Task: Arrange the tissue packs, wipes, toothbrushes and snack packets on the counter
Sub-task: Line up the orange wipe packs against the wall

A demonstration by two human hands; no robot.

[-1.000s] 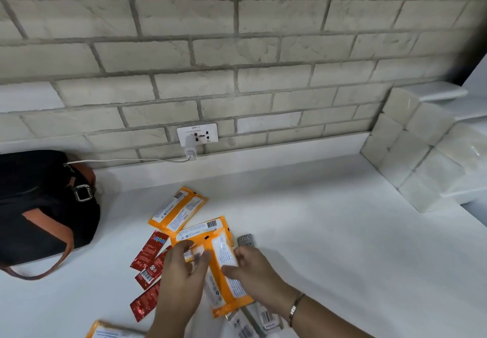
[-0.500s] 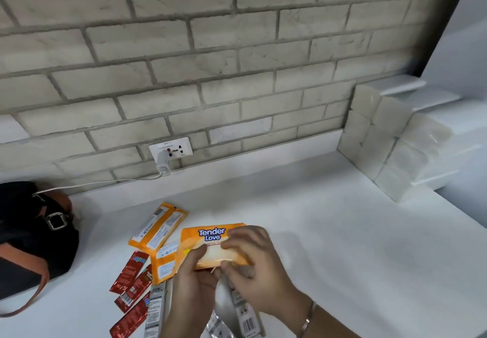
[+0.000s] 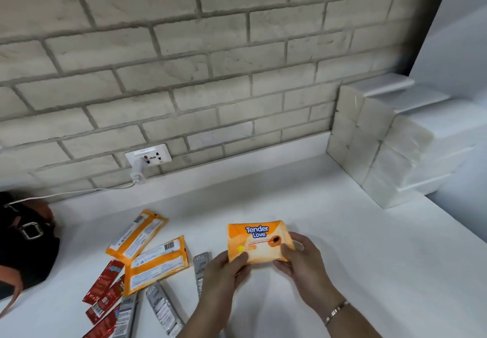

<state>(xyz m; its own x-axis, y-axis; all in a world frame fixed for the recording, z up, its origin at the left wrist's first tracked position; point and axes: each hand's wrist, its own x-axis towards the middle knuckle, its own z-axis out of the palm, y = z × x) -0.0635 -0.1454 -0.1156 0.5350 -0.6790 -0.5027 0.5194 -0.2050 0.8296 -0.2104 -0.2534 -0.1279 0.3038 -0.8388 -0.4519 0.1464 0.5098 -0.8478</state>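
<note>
Both hands on one item. The left hand [image 3: 224, 271] pinches the near-left corner of the held wipes pack [image 3: 257, 240], thumb on the printed face; the right hand [image 3: 303, 261] pinches the near-right edge, fingers curled under; bracelet [image 3: 337, 311] on the right wrist. The pack is face up with its label readable, over bare counter [image 3: 355, 271] to the right of the loose pile; I cannot tell whether its underside touches the surface.

Judgement: the step is placing this pack. It is soft, so keep both pinches at the edges and lower it flat; release one side at a time, so it does not slide; square its long edge to the backsplash.

To the left, near: toothbrush packs [image 3: 163, 308] in grey blisters, one [image 3: 201, 266] just beside the left hand; red snack packets [image 3: 105, 285] overlapping at the counter's near-left. All lie askew and unsorted.

Further back: two more wipes packs lie face down, one [image 3: 155, 264] overlapping the snacks' edge, the other [image 3: 137, 232] tilted behind it. These probably belong beside the held pack, so leave room for them and flip them to match.

Far left: black bag [image 3: 23, 248]. Far right: tissue packs [image 3: 369, 140] stacked against the corner, apparently already arranged. Behind: wall socket [image 3: 149, 154] with a white charger plugged in; avoid its cable.
</note>
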